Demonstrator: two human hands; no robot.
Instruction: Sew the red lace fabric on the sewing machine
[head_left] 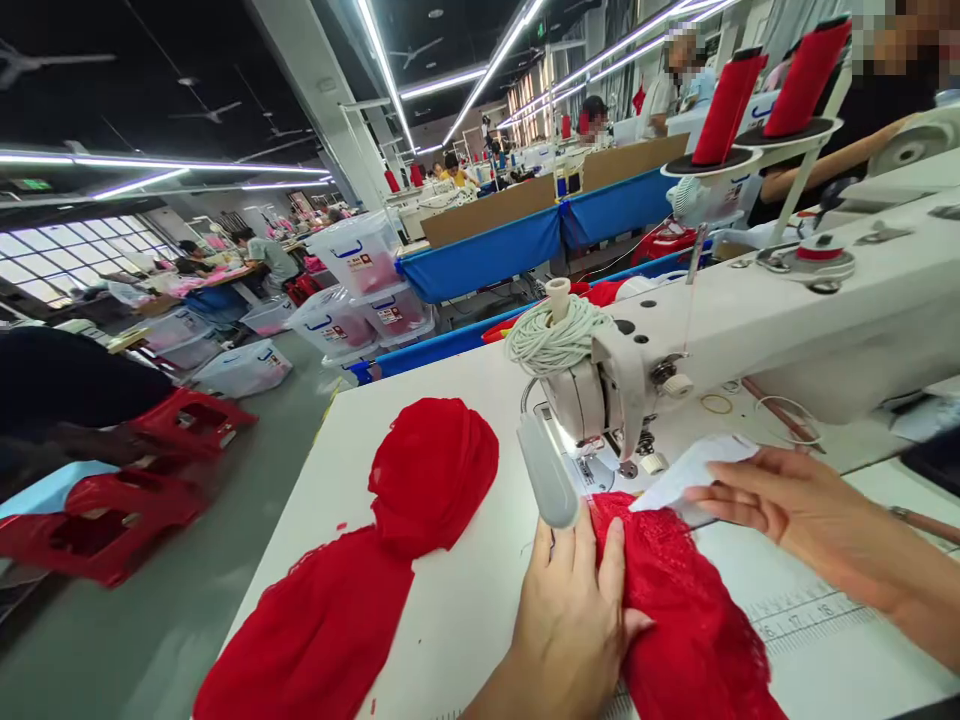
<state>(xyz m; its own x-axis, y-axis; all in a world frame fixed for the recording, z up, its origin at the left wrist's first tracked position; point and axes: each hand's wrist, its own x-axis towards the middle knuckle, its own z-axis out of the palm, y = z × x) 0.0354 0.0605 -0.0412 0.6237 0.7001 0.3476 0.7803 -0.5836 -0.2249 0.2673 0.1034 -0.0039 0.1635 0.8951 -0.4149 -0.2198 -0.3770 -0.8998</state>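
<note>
**A:** Eyes on the red lace [675,610]. It lies on the table [465,600] right in front of the sewing machine [787,320], its top edge up near the needle area and the rest trailing down toward the person.

**B:** It looks light, soft and floppy to me. The weave is open and the edges are frilly, so I'd judge it stretches and snags easily. It's best pinned flat with the palm or pinched at an edge, not bunched up.

**A:** That's how it sits now. The left hand [574,620] is spread open with the fingers straight. The palm and thumb press down on the lace's left edge, and nothing is gripped.

**B:** And the right hand [787,505]?

**A:** Also open, with the fingers stretched out and the tips resting on a white slip [694,470]. The slip lies over the lace's upper corner, just beside the needle. I see no closed grip.

**B:** What about the colour?

**A:** It's a deep, even red with a patterned texture, and it wrinkles where the hand bears on it.

**B:** What's further out?

**A:** A heap of red cloth [420,480] lies to the left, apart from the lace. A coil of white cord [555,335] sits on the machine head, and red thread cones [731,105] stand behind it. There's a ruler strip [810,605] on the table below the right wrist.
</note>
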